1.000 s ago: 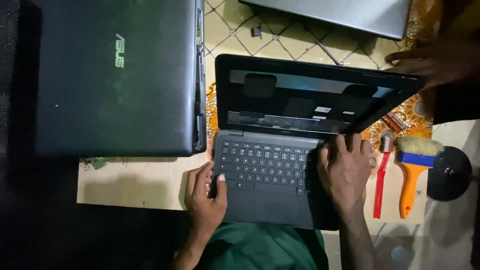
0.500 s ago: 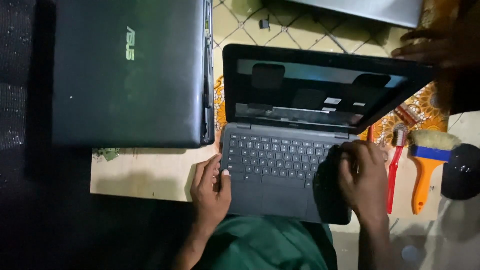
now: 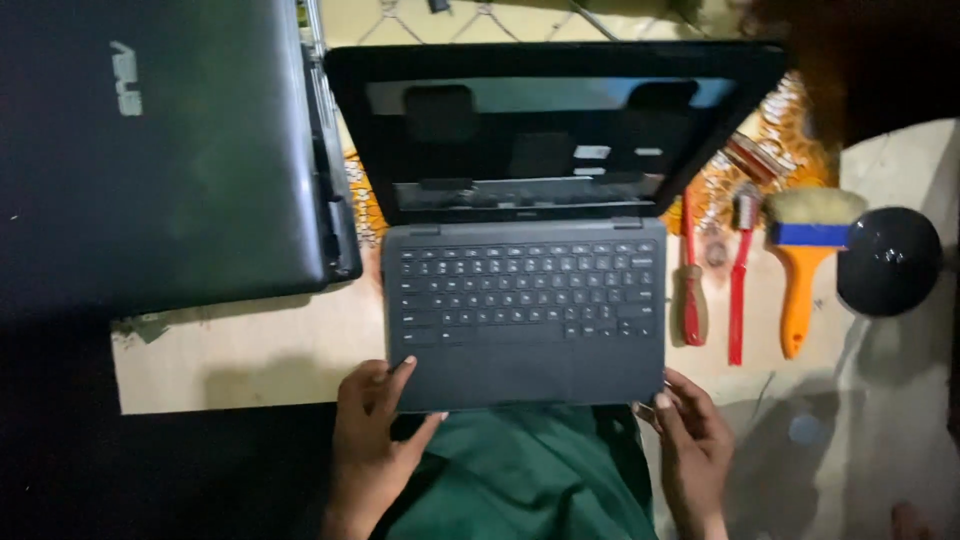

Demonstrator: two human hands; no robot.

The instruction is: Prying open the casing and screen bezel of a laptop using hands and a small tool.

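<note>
Both hands are sliding off the keys, left hand [image 3: 372,440] and right hand [image 3: 690,445] now loosely pinching open laptop's [image 3: 525,320] front corners at desk [image 3: 250,350] edge; gripping evenly is helping.

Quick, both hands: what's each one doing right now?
Left hand: gripping the open laptop's front left corner.
Right hand: fingers on its front right corner.

dark open laptop [image 3: 525,310], screen off
</note>
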